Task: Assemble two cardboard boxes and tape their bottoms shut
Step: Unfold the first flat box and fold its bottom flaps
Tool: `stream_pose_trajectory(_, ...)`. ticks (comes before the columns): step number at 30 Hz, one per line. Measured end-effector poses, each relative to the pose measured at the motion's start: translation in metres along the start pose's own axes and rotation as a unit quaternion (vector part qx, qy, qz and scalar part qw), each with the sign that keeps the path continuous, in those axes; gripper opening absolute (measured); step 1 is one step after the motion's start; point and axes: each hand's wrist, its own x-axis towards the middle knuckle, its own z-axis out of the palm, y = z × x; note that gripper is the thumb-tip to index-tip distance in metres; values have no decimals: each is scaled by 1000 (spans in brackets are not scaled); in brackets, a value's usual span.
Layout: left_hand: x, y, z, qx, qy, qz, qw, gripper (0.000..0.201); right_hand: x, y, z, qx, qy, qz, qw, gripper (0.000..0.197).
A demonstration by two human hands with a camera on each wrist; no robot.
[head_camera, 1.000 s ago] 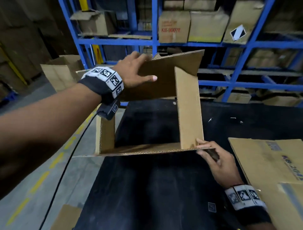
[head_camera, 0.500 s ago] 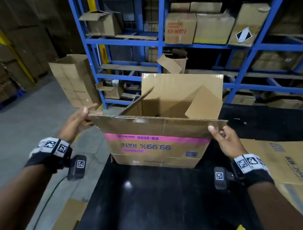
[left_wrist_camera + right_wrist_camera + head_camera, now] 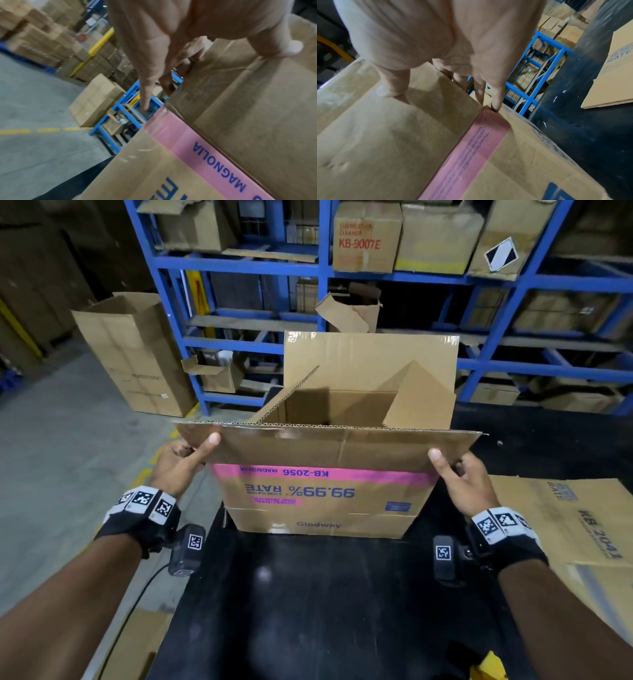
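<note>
A cardboard box (image 3: 318, 501) with a pink band and upside-down print stands on the black table (image 3: 308, 604), its flaps open upward. Its near flap (image 3: 329, 446) juts toward me. My left hand (image 3: 186, 460) pinches that flap's left corner, thumb on top, fingers beneath; the left wrist view shows the thumb (image 3: 278, 46) pressed on the cardboard (image 3: 257, 108). My right hand (image 3: 457, 477) pinches the right corner the same way, its thumb (image 3: 392, 83) on the flap (image 3: 385, 128) in the right wrist view. A second, flattened box (image 3: 575, 518) lies on the table at the right.
Blue shelving (image 3: 260, 265) loaded with cartons stands just behind the table. A tall folded carton (image 3: 137, 354) leans against it on the grey floor at the left. More flat cardboard (image 3: 137, 645) lies by the table's near left corner.
A second ago the box lay on its side, opened out between my hands. It now stands with flaps up, and both hands have moved to pinch the near flap's corners.
</note>
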Motion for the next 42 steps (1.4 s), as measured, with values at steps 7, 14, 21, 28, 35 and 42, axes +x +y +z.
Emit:
stream_pose_trajectory(7,-58,-4,24,22,-20,47,998,77,-21,27,-46,-19,17,53,998,66)
stream_pose_trajectory(14,-53,-2,36,26,-37,4,999,77,-54,0,-46,48,15,58,997,43)
stream_pose_trajectory(21,-52,10,56,167,8,-57,984,76,-38,20,-51,-42,65,77,994,85)
stream_pose_trajectory(28,-35,-20,82,108,85,-11,990,74,-32,13,-26,-129,67,-17,989,118)
stream_pose_trajectory(35,-38,-9,80,181,88,5,980,101,-39,6,-23,-218,40,27,975,125)
stream_pose_trajectory(42,-58,-28,84,341,59,30,938,90,-51,33,-30,-302,8,73,951,95)
